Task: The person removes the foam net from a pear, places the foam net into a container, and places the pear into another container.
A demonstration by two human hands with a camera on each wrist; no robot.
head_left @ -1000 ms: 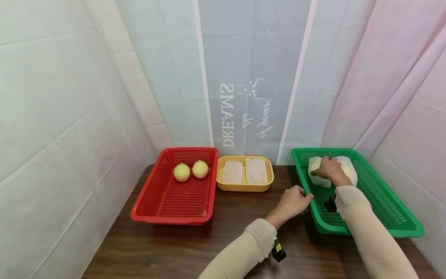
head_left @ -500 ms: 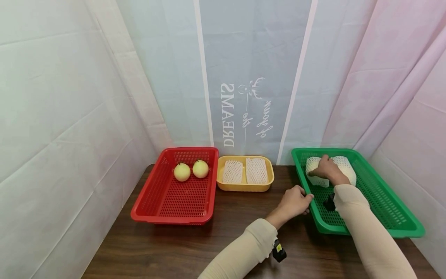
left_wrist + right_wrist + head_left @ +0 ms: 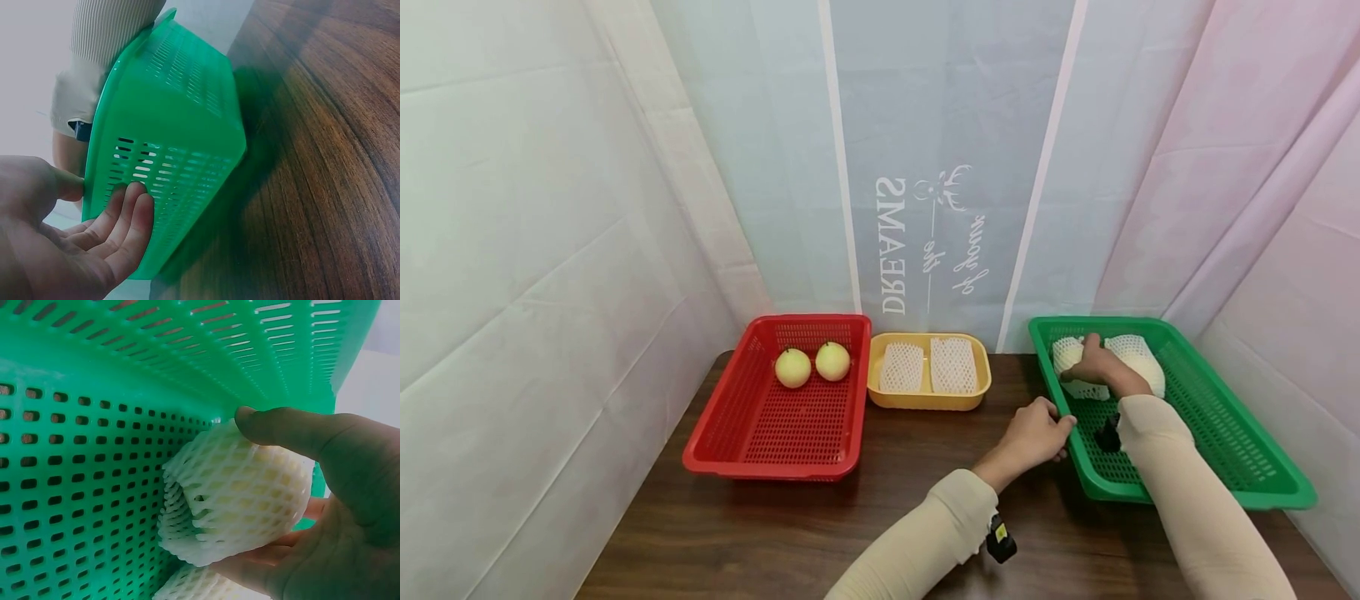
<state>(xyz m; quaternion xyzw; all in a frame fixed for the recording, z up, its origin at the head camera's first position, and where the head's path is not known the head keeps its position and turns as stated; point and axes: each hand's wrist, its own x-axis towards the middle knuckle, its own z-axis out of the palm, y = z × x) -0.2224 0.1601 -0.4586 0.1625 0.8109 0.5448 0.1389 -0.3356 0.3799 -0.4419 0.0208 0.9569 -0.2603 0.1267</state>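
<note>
In the head view my right hand reaches into the green basket at the right. It grips a pale yellow pear in a white foam net sleeve, thumb on one side and fingers on the other. A second foam-netted pear lies just right of that hand, inside the same basket. My left hand holds the basket's left side. In the left wrist view, the left thumb hooks over the rim while the fingertips press the outer slotted wall.
A red basket at the left holds two bare pale yellow pears. Between the baskets, a yellow tray carries two flat foam net sleeves. All stand on a dark wooden table, with fabric curtains behind and at the sides.
My right hand has shifted slightly left with the netted pear, closer to the green basket's left wall. The second netted pear sits slightly further left. My left hand stays at the rim.
</note>
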